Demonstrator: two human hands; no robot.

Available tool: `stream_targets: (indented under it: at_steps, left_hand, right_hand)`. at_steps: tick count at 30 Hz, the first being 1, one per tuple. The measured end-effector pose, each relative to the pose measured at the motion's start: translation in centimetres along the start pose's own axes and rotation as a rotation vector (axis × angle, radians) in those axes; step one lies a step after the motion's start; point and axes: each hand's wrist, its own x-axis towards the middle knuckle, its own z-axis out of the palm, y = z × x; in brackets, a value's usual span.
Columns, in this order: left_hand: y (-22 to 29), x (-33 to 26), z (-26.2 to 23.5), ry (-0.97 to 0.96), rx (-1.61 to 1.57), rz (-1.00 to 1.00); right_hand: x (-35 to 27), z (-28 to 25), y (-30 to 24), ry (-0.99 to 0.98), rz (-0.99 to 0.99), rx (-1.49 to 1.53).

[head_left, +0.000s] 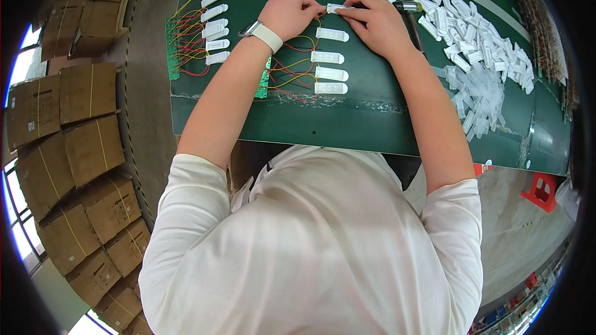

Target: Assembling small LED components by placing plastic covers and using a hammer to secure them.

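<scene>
My right hand [380, 28] pinches a small white plastic case [338, 8] near the far side of the green table. My left hand [288, 15], with a pale-strapped watch [266, 36] on its wrist, has its fingers closed at the case's left end; what they pinch is too small to make out. Below the hands lies a column of similar white cases [332, 35], joined by red and yellow wires [292, 77] to a green circuit board [261, 87] partly covered by my left forearm. A hammer [408, 7] lies just beyond my right hand.
At the left, another green board strip [172, 49] is wired to several white cases [214, 12]. On the right spread a pile of loose white cases [478, 34] and a heap of translucent strips [477, 102]. Cardboard boxes [93, 149] are stacked left; a red stool [541, 192] stands right.
</scene>
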Motion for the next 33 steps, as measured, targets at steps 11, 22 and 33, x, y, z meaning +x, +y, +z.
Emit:
stream_targets:
  at_steps: [11, 22, 33]
  left_hand:
    - [-0.3, 0.5, 0.6, 0.123, 0.102, 0.148]
    - [-2.0, 0.6, 1.1, 0.172, 0.147, 0.357]
    - [-2.4, 0.9, 1.9, 0.242, 0.263, 0.410]
  right_hand:
    - [-0.1, 0.4, 0.4, -0.056, 0.069, 0.087]
    - [0.0, 0.6, 0.7, -0.060, 0.063, 0.076]
    - [0.0, 0.6, 0.7, -0.051, 0.044, 0.091]
